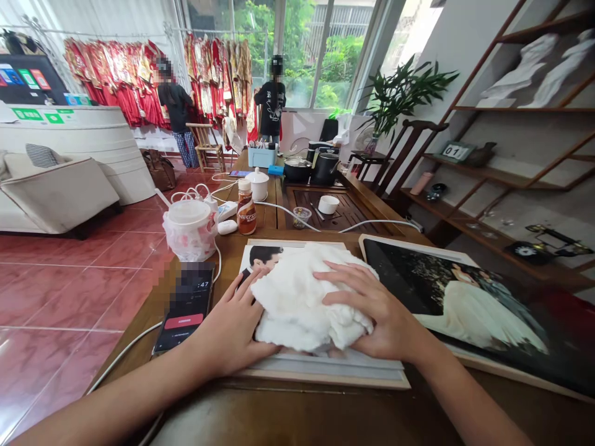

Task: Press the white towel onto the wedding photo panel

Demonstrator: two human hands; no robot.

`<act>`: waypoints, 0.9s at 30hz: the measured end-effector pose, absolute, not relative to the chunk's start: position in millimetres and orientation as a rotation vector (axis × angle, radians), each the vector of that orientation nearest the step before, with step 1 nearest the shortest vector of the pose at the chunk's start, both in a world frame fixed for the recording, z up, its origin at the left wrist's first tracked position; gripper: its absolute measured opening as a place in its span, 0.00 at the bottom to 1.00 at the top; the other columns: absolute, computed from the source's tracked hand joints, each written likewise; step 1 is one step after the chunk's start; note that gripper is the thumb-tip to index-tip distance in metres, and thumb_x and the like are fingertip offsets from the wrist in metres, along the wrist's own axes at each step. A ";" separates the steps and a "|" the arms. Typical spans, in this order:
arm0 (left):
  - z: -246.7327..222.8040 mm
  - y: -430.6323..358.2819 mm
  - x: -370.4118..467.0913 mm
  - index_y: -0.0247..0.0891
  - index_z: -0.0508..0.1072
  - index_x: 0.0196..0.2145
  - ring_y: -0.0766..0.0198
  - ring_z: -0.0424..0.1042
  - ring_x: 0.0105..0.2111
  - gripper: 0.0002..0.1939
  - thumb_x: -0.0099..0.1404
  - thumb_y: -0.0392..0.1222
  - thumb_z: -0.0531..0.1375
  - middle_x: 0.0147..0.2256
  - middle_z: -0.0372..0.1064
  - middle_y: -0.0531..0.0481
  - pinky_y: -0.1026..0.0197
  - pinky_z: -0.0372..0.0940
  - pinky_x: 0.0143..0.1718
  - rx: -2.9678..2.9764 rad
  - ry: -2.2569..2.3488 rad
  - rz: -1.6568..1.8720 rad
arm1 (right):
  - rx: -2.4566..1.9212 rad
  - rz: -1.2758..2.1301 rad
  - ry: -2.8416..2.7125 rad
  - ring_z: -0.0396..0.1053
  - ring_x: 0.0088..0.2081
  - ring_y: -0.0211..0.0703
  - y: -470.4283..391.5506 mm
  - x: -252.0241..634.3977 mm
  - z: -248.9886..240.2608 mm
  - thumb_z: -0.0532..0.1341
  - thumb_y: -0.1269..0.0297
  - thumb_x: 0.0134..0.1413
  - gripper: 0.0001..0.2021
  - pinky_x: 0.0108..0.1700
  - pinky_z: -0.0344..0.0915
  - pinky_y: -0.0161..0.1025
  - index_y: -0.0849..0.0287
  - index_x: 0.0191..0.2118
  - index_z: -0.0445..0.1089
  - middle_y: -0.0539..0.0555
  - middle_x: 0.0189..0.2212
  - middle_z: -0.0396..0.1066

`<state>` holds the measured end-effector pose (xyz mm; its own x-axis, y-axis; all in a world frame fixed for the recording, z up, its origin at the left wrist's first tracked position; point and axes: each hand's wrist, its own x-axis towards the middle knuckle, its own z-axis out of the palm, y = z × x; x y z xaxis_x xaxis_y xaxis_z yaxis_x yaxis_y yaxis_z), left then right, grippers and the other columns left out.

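Observation:
A crumpled white cloth (pixel 302 297) lies bunched on a framed photo print (pixel 325 373) at the table's near middle. My right hand (pixel 367 303) grips the cloth from the right, its fingers curved over the top and the thumb low at the edge. My left hand (pixel 239 325) rests on the print's left side, fingers spread and touching the cloth's left edge. Part of a dark-haired head shows in the print above the cloth. To the right, a second framed print (pixel 469 291) shows a white gown on a dark ground.
A lit phone (pixel 188 306) lies left of my left forearm. Beyond are a bagged white tub (pixel 189 229), a brown bottle (pixel 246 207), a lidded white cup (pixel 257 184) and cables. Two people stand by red garments (pixel 216 80); shelves (pixel 520 111) stand right.

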<state>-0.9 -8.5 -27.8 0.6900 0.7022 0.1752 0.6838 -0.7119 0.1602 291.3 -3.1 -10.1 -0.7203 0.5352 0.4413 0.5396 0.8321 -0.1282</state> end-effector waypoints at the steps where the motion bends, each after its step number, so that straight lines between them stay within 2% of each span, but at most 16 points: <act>1: -26.9 -9.2 0.1 0.34 0.53 0.67 0.43 0.42 0.67 0.41 0.65 0.59 0.58 0.67 0.46 0.38 0.41 0.41 0.66 2.802 1.174 0.357 | -0.820 -0.023 -2.528 0.54 0.64 0.61 -1.3 293.9 -10.9 0.66 0.58 0.49 0.21 0.59 0.54 0.58 0.52 0.50 0.65 0.60 0.59 0.63; 5: -24.0 -11.4 2.4 0.35 0.53 0.67 0.45 0.41 0.67 0.37 0.69 0.59 0.53 0.68 0.41 0.39 0.42 0.41 0.66 2.789 1.203 0.393 | -0.874 -0.080 -2.482 0.54 0.64 0.62 1.5 297.7 -13.3 0.67 0.59 0.50 0.21 0.59 0.55 0.59 0.52 0.49 0.64 0.60 0.59 0.62; 11: -28.8 -8.3 -2.4 0.33 0.54 0.67 0.42 0.42 0.67 0.44 0.61 0.58 0.62 0.67 0.46 0.37 0.40 0.40 0.66 2.813 1.145 0.323 | -0.783 -0.023 -2.551 0.51 0.65 0.63 -5.9 287.2 -11.3 0.68 0.56 0.48 0.23 0.59 0.53 0.61 0.53 0.50 0.65 0.61 0.59 0.62; 17: -23.7 -11.2 2.1 0.36 0.52 0.68 0.44 0.42 0.67 0.37 0.69 0.59 0.54 0.68 0.42 0.40 0.42 0.41 0.66 2.780 1.192 0.408 | -0.884 -0.077 -2.490 0.53 0.64 0.63 0.4 296.4 -12.2 0.67 0.59 0.50 0.19 0.59 0.54 0.59 0.53 0.47 0.66 0.60 0.59 0.63; 20: -26.2 -10.2 0.5 0.36 0.52 0.68 0.43 0.42 0.67 0.39 0.67 0.59 0.55 0.68 0.44 0.40 0.41 0.42 0.66 2.796 1.179 0.408 | -0.851 -0.065 -2.504 0.52 0.65 0.63 -2.2 292.6 -12.6 0.67 0.58 0.50 0.19 0.59 0.53 0.60 0.53 0.47 0.66 0.61 0.58 0.63; 24: -33.0 -7.8 -3.2 0.33 0.50 0.68 0.43 0.39 0.68 0.45 0.62 0.59 0.60 0.68 0.43 0.37 0.41 0.41 0.66 2.832 1.146 0.355 | -0.780 -0.042 -2.551 0.50 0.65 0.63 -6.6 286.0 -12.6 0.68 0.56 0.49 0.21 0.59 0.53 0.61 0.53 0.48 0.65 0.61 0.59 0.63; 27: -31.5 -8.9 -1.5 0.34 0.50 0.68 0.44 0.38 0.68 0.42 0.65 0.59 0.57 0.68 0.43 0.39 0.42 0.41 0.66 2.820 1.166 0.361 | -0.834 -0.086 -2.542 0.53 0.64 0.62 -4.1 290.1 -12.4 0.68 0.60 0.49 0.20 0.59 0.53 0.60 0.54 0.48 0.65 0.61 0.58 0.64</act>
